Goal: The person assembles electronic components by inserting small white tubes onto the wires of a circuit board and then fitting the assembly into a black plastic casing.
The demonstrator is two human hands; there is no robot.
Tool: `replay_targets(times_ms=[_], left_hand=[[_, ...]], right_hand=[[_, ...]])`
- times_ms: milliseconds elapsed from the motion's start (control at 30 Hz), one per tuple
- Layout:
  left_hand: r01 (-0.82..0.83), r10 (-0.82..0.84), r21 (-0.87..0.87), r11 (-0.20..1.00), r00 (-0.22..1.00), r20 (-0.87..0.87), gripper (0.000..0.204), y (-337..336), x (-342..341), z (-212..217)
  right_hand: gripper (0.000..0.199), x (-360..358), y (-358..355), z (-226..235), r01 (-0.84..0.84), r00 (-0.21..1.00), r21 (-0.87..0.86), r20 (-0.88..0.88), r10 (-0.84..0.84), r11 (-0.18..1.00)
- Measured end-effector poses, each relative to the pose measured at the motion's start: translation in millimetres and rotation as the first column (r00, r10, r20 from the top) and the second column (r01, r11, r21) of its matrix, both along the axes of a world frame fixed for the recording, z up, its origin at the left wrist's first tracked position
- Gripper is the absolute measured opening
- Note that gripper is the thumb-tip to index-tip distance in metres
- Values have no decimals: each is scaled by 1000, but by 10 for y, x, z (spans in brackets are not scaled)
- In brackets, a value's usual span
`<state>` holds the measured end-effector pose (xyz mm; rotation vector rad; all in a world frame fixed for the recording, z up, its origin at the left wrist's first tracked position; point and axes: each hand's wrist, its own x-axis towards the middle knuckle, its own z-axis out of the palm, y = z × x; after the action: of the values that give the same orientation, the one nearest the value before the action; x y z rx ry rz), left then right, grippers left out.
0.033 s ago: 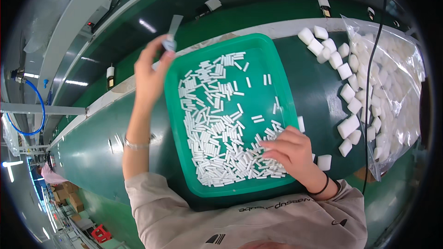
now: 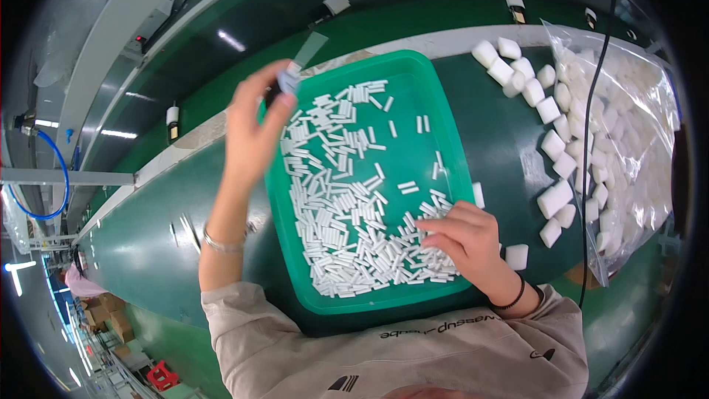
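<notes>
Left hand (image 2: 255,129): raised at upper centre-left, fingers pinched on a small blue-grey piece (image 2: 288,80).
Right hand (image 2: 461,240): loosely curled, fingertips on the white sticks (image 2: 347,199) at lower centre.
Green tray (image 2: 436,96): mid-frame on the green belt (image 2: 148,214), sticks heaped inside.
Clear bag (image 2: 628,140): right side, full of white blocks; loose white blocks (image 2: 550,109) lie just beside it.
Forearms: both come up from the lower edge, a bracelet on the left wrist, a black band on the right.
</notes>
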<state>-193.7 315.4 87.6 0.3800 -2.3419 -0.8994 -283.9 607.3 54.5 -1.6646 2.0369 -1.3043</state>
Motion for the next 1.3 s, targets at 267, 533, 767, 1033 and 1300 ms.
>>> replay_targets(times_ms=[267,533,767,1033,1300], left_hand=[[337,-307,-175,925,935,180,42,1118,121,-25],[334,-290,-239,912,935,204,39,1119,204,-102],[339,-294,-228,913,932,212,40,1102,209,-108],[339,-286,-213,916,927,245,39,1105,209,-124],[407,-357,-165,899,896,266,42,1148,205,-121]], right_hand=[[17,4,-31,11,393,681,-8,674,-285,919],[17,-86,8,21,357,903,-15,260,-341,934],[20,-89,13,47,379,905,-57,231,-357,924],[27,-203,21,24,264,955,-146,-95,-279,953],[25,-111,-6,-14,160,984,-122,-65,-169,980]])
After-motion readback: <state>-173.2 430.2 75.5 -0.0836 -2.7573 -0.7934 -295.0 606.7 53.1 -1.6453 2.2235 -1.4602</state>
